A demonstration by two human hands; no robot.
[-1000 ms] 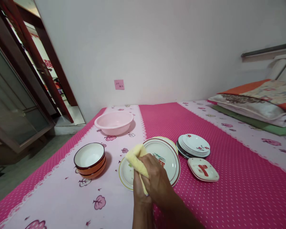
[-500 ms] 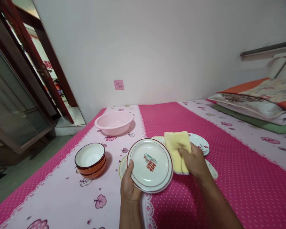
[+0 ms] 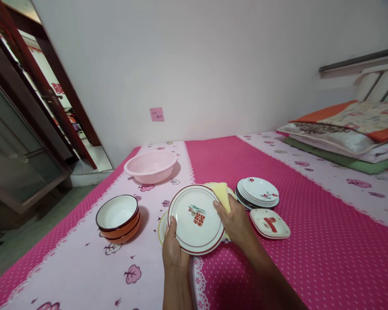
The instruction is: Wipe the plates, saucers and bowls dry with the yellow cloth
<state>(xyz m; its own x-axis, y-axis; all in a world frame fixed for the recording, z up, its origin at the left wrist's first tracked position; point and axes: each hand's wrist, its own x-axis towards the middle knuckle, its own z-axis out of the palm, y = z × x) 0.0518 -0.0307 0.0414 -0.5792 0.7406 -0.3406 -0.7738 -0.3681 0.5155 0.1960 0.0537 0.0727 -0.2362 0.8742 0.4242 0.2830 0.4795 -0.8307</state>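
The white round ceramic plate (image 3: 195, 218) bears a dark-red rim and a red-green emblem; at its one o'clock, a pale yellow cloth (image 3: 222, 193); beneath, a magenta bedsheet (image 3: 310, 267) with white dots

We see a plain white wall (image 3: 213, 64) well beyond the left grip (image 3: 174, 252), with a small pink note (image 3: 157, 114) stuck on it. Far to that grip's left stands a dark red door frame (image 3: 61, 99), with a glass panel (image 3: 16, 159) nearer and grey floor (image 3: 29, 237) below. The bed (image 3: 326, 258) wears a pink dotted sheet. Folded quilts (image 3: 342, 137) and a headboard (image 3: 371, 82) lie far right of the right grip (image 3: 236, 224). The light is soft and even.
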